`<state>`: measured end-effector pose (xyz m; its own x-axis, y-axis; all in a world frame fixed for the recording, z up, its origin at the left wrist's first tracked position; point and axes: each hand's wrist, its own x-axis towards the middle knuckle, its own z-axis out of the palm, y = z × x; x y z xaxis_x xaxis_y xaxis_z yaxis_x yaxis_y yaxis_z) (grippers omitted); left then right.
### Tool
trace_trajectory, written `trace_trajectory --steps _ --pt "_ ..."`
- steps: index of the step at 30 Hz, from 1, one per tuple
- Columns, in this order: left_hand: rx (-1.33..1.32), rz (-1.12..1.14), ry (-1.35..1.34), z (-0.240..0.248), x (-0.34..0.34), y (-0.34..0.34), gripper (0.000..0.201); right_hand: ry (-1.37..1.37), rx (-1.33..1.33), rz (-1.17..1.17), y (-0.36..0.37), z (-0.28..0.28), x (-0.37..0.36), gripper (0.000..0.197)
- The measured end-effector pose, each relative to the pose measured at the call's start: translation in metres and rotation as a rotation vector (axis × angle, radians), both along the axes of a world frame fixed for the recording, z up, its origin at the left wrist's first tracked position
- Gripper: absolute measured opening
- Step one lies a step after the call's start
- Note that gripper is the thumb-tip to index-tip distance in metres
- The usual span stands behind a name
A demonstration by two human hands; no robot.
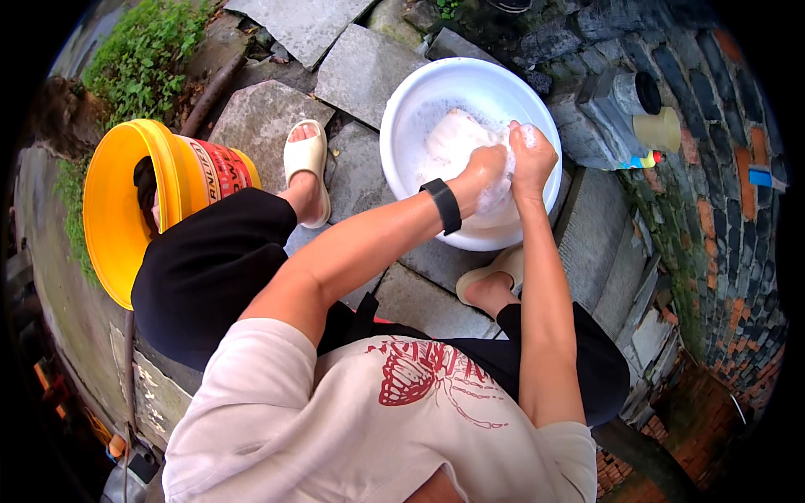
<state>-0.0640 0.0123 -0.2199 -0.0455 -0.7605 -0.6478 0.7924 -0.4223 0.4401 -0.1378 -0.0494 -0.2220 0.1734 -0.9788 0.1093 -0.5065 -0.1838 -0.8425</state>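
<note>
A white plastic basin (pixel 401 109) stands on the paving in front of me, with suds and a pale wet cloth (pixel 457 137) in it. My left hand (pixel 484 172), with a black band on its wrist, is closed on part of the cloth over the basin's right half. Right beside it my right hand (pixel 533 161) is curled in a fist on the same bunched, foamy cloth. Suds cling to the fingers of both hands. The hands hide part of the cloth, and its full shape cannot be made out.
A yellow bucket (pixel 126 214) lies tipped at my left knee, with dark cloth in it. Stone blocks (pixel 587 126) holding a dark cup (pixel 635 92) and a pale yellow container (pixel 658 131) border the basin's right. A brick wall (pixel 713 193) rises beyond. Green plants (pixel 142 54) grow at far left.
</note>
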Motion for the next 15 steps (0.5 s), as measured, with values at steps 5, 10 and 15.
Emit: trace_trajectory --steps 5,10,15 --pt "-0.198 -0.010 0.094 -0.019 0.039 -0.006 0.027 -0.033 -0.376 0.189 0.045 0.027 0.035 0.020" --pt "-0.135 -0.124 0.015 0.031 0.037 -0.008 0.028 -0.254 0.249 0.028 -0.012 0.013 -0.008 0.028" --pt "-0.265 -0.295 -0.019 0.027 0.080 -0.022 0.034 -0.345 0.527 0.174 -0.024 0.027 -0.033 0.019"
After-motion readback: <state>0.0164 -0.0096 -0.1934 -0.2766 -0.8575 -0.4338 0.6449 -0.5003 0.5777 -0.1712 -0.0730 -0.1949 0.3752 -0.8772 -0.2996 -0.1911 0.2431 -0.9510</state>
